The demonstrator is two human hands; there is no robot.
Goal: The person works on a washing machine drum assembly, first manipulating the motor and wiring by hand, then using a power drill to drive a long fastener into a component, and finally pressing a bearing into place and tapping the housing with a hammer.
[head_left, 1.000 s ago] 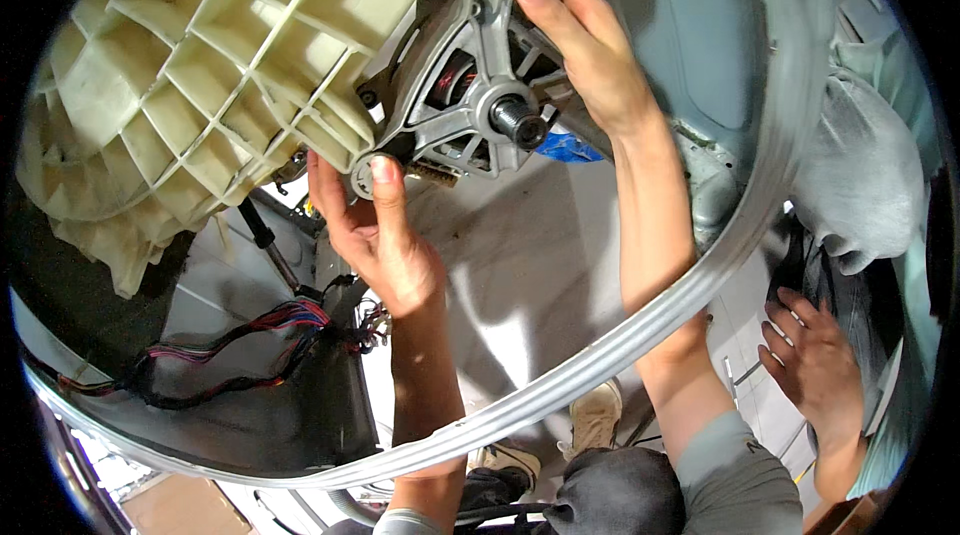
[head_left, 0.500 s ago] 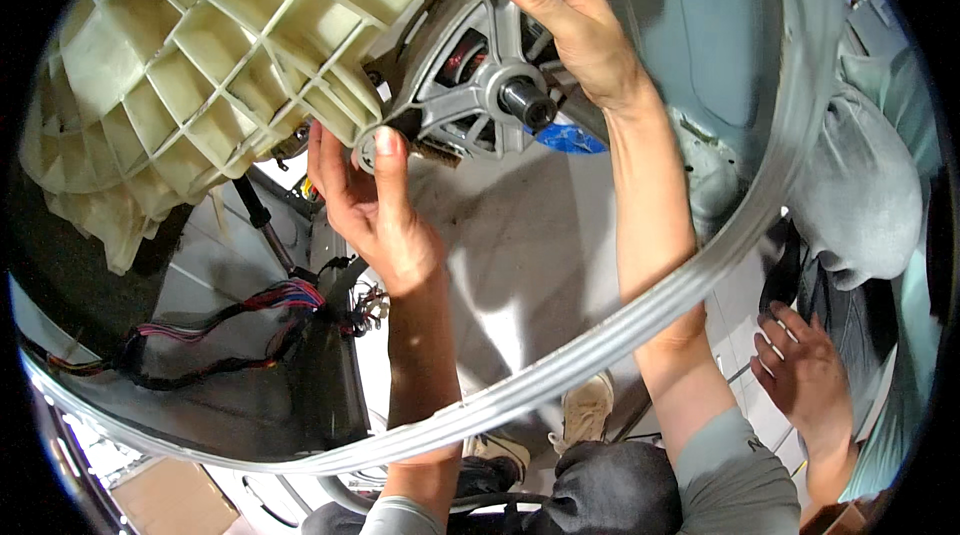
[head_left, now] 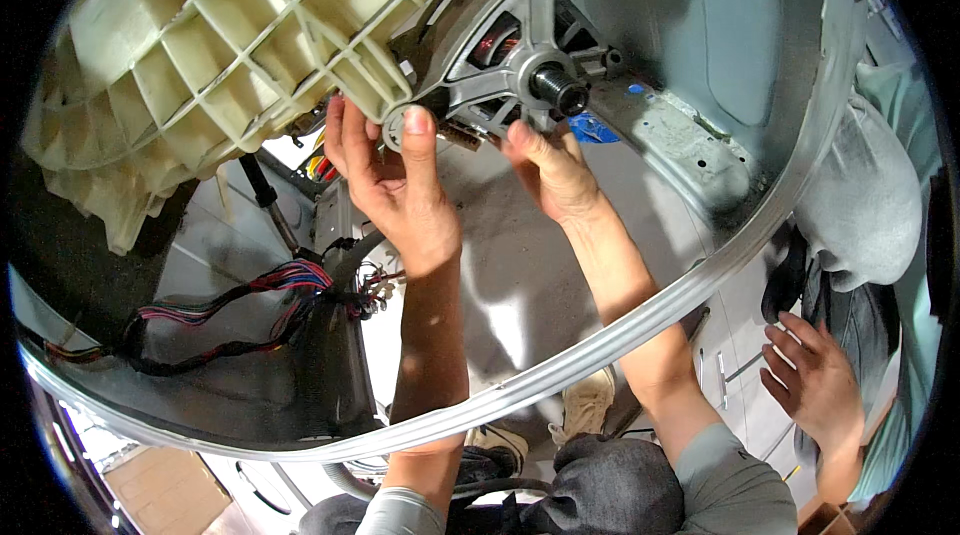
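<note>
A grey metal electric motor [head_left: 500,65] with a ribbed black shaft and copper-coloured windings sits against the cream ribbed plastic tub [head_left: 230,45]. My left hand [head_left: 400,175] pinches the motor's round lower-left mounting lug, thumb in front and fingers behind it. At the motor's lower edge, below the shaft, my right hand [head_left: 560,175] grips with the thumb in front. Its other fingers are partly hidden behind the thumb and the motor. The upper mounting lug shows at the top with no hand on it.
A curved grey metal rim [head_left: 560,360] runs around the opening, and both my forearms pass through it. A bundled wiring harness [head_left: 240,300] hangs at the left beside a black strut [head_left: 265,195]. At the right is another person's hand [head_left: 815,375].
My right hand has left the upper lug and come down to the motor's lower edge. My left hand stays on the lower-left lug. The view has shifted slightly.
</note>
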